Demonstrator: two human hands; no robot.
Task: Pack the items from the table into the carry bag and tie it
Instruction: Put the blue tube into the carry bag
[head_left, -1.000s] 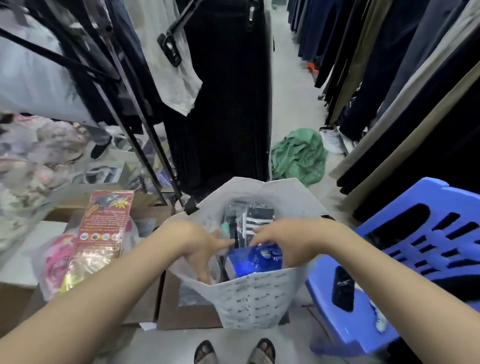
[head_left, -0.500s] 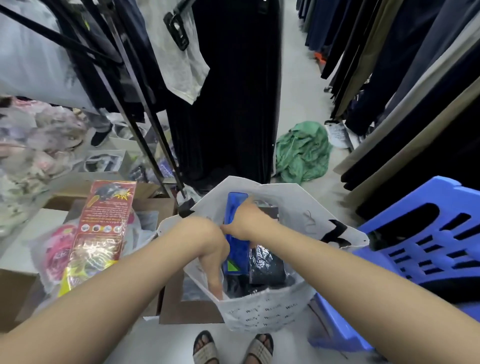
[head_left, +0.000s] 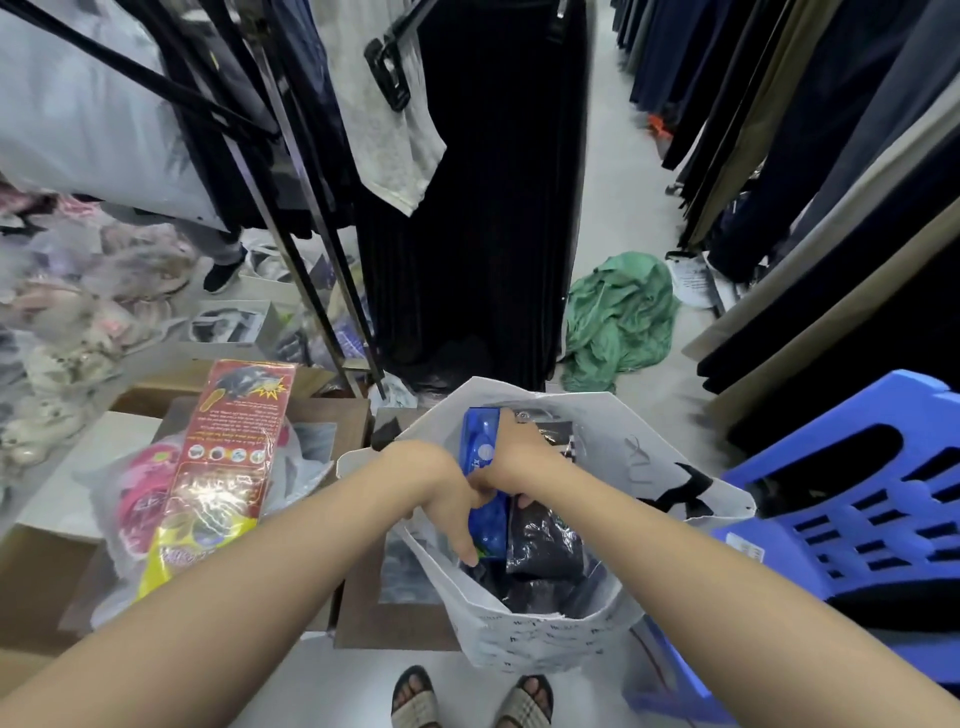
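Head view: blue packet (head_left: 483, 478) stood nearly upright inside the white carry bag (head_left: 545, 639), long axis running top-to-bottom, top end sticking up past the bag's far rim, lower end down among dark wrapped items (head_left: 545, 540) at bag bottom. Right hand (head_left: 519, 457) wrapped round the packet's upper half from the right, fingers closed on it. Left hand (head_left: 457, 504) reached into the bag from the left w/ wrist bent down, fingers curled against the packet's lower left edge; full grip or just bracing, can't tell. Both forearms came in low from the near side, crossing the bag's near rim.

Bag mouth was open wide, free room right of the packet towards the far-right wall w/ black print. Left of the bag: cardboard boxes (head_left: 363, 613) touching it, w/ a red-and-yellow packet (head_left: 223, 467) lying on plastic-bagged goods. Right of the bag: blue plastic chair (head_left: 857, 509), close. Beyond the bag: black hanging garment (head_left: 467, 208) and a green cloth (head_left: 618, 317) on the floor.
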